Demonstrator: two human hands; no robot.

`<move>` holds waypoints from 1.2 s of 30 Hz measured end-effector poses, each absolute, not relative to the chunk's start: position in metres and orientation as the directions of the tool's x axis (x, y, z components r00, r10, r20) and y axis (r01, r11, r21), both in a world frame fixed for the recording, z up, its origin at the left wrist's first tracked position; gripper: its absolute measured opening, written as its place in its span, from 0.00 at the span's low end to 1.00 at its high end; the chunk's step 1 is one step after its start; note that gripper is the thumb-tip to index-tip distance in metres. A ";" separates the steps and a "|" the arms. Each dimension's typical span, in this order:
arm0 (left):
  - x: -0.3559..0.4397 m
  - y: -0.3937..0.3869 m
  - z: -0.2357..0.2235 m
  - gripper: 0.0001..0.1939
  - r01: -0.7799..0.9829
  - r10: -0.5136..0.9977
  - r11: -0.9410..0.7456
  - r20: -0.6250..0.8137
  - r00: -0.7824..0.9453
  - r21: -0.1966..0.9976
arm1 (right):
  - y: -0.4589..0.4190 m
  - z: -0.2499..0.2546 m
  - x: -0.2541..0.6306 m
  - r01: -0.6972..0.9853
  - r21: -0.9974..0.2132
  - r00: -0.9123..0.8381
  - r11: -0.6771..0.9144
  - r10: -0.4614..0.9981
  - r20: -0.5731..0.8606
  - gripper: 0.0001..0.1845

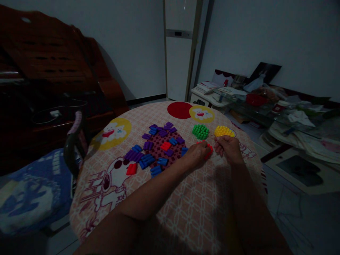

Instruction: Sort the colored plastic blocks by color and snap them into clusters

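Note:
My left hand (198,154) lies with curled fingers against a bundle of small red plastic pieces (210,150), partly covering it. Just to the right, my right hand (227,146) is closed in a pinch near the red bundle. A thin light line shows by its fingertips, too fine to name. Beyond the hands stand a bundle of green pieces (200,131) with rounded tips and a similar bundle of yellow pieces (224,131). Left of my left hand lie several purple pieces (134,156), blue pieces (147,161) and red pieces (166,146), in small flat groups.
The round table has a patterned cloth (186,205). A chair with a blue cushion (32,191) stands at the left, before a dark wooden bench (50,63). At the right is a cluttered glass-topped cabinet (249,102). A tall white cabinet-like unit (177,63) stands behind.

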State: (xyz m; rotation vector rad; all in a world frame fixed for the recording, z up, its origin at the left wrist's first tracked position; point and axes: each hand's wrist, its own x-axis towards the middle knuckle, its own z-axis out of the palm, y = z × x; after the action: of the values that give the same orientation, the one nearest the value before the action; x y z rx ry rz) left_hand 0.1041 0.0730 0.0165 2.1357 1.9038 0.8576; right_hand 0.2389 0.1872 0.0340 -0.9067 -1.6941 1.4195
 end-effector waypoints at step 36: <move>0.001 0.047 0.072 0.06 0.770 0.916 0.100 0.244 -0.319 0.630 | 0.192 0.024 0.236 0.060 -0.993 -0.398 0.106 0.914 0.073 0.15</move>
State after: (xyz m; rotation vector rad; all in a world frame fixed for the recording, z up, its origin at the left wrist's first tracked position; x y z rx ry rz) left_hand 0.0015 0.0471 0.0718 1.6921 2.1642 1.0219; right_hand 0.2356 0.1915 0.0236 -0.9784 -1.6075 1.3887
